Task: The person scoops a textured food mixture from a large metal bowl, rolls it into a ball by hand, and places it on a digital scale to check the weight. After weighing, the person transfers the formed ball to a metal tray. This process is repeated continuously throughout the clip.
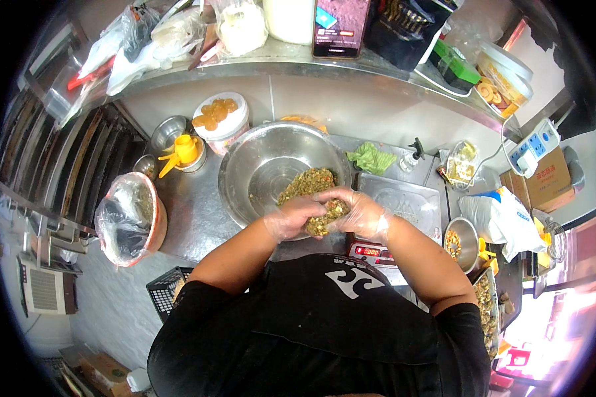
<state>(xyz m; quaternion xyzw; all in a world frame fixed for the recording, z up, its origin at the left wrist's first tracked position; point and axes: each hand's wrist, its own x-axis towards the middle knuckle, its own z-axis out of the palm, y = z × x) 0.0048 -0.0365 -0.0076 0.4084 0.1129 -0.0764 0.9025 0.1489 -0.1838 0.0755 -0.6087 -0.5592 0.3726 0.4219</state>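
Note:
My left hand (294, 218) and my right hand (360, 213), both in clear plastic gloves, are closed around a lump of green, grainy filling (330, 218) with red and pale bits. They hold it over the near right edge of a large steel bowl (236, 149). A bigger mound of the same mixture (308, 183) lies in the bowl, against its right side. Just right of my hands stands a digital scale (402, 198) with a flat metal platform and a lit red display. The undersides of my fingers are partly hidden.
Left of the bowl stand a plastic-lined tub (159, 218), a yellow funnel-like cup (185, 149) and a lidded white bucket (223, 119). A spray bottle (411, 159) and a steel bowl of chopped pieces (469, 238) are at the right. A loaded metal shelf (288, 62) runs above the counter.

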